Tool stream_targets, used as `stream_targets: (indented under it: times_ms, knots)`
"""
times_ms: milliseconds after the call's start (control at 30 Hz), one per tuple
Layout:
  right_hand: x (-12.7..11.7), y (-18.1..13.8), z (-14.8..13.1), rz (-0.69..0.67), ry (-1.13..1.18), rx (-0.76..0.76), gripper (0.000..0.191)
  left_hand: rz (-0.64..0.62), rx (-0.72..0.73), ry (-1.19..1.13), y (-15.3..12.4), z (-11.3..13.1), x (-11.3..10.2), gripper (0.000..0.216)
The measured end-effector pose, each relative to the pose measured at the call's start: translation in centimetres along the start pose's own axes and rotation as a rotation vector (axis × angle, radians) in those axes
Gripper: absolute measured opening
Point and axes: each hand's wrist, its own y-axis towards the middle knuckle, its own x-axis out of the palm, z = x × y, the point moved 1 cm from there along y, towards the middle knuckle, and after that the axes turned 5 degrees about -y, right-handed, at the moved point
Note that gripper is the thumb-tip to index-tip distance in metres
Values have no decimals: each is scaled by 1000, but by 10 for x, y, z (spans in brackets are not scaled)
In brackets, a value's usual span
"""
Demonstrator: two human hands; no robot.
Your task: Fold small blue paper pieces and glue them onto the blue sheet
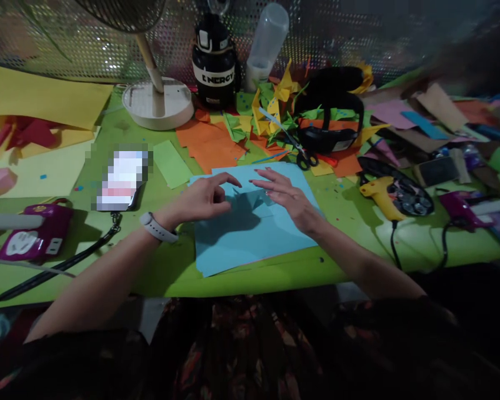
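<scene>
A light blue paper sheet [250, 239] lies on the green table [170, 272] in front of me. On its upper part sits a small folded blue paper piece [250, 195]. My left hand [204, 197], with a white watch on the wrist, hovers at the left of the folded piece, fingers curled with the index finger stretched toward it. My right hand [285, 197] lies flat with spread fingers on the right side of the fold, fingertips touching it.
Scissors [295, 147], orange paper [210, 141] and folded yellow and green paper shapes [270, 105] lie behind the sheet. A yellow glue gun [379, 194] lies right, a phone [123, 178] left, a fan base [158, 103] and black bottle [214, 64] at the back.
</scene>
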Motion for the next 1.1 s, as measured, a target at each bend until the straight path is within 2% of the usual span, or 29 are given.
stream_targets:
  times_ms: [100,233,400,567,900,1100]
  knots:
    - [4,0,2,-12,2,-8,37,-54,-13,44,7,-10,7,41]
    - [7,0,4,-21,-5,-23,40,-43,28,34,12,-18,15,25]
    - [9,-3,4,15,-24,-79,41,-94,-28,-305,12,-12,15,11]
    - [12,-8,-4,34,-74,-142,46,-121,-53,-558,9,-1,18,10]
    - [17,-11,-5,21,-202,-298,45,-114,-60,-660,8,-4,22,6]
    - [19,-13,-5,24,-255,-310,45,-111,-74,-699,9,-5,23,5]
